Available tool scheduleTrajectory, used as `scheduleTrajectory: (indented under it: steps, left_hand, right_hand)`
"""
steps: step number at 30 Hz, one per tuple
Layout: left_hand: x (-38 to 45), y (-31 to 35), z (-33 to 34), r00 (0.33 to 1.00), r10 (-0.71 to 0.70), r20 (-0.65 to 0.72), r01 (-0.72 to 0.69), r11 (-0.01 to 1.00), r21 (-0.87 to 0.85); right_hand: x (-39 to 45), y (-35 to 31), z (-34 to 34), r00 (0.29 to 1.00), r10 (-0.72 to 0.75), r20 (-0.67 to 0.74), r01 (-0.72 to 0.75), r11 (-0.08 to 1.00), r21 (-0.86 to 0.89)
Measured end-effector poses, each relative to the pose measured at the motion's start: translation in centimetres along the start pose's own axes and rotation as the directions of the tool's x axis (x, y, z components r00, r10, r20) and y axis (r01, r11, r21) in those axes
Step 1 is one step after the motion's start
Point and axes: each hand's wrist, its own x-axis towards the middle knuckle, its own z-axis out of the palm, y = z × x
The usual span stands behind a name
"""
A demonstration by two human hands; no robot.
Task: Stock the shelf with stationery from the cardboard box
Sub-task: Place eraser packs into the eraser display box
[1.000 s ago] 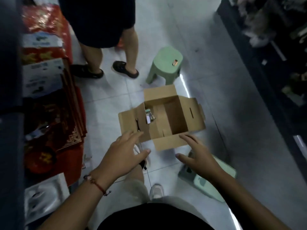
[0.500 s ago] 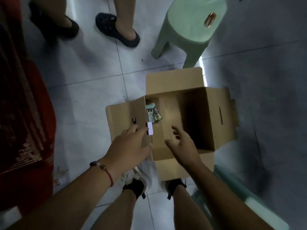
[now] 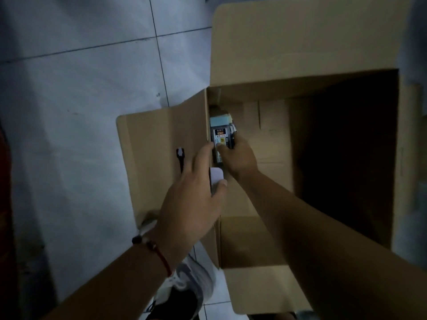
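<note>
Head view: right hand (image 3: 240, 155) grips a labelled pack (image 3: 221, 140) reading "200".

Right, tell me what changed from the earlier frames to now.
The right hand went down into the box and now grips the packs by its left wall. The left hand moved forward over that wall, fingertips by the packs. The box's flaps stay open and the packs lie where they were.
</note>
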Motion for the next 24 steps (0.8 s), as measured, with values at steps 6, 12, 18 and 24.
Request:
scheduleTrajectory:
  steps: [6, 12, 18, 24]
  left_hand:
    - [-0.2, -0.2, 0.2, 0.999, -0.002, -0.041, 0.000, 0.999, -0.049]
    - [0.0, 0.2, -0.4, 1.000, -0.023, 0.015, 0.024, 0.999, -0.043]
    - [-1.5, 2.8, -2.9, 0.978, -0.166, 0.125, 0.194, 0.946, -0.260]
    - [-8.4, 13.6, -11.7, 0.903, -0.176, 0.392, 0.414, 0.595, -0.689]
  right_hand:
    - [1.9, 1.0, 1.7, 0.990, 0.127, -0.054, -0.115, 0.977, 0.179]
    - [-0.2, 0.8, 0.0, 0.976, 0.171, 0.134, -0.205, 0.927, 0.314]
    - [-11.0, -3.2, -8.7, 0.927, 0.127, 0.352, -0.283, 0.853, 0.438]
    - [-25.4, -13.0, -18.6, 0.867, 0.029, 0.498, -0.315, 0.807, 0.500]
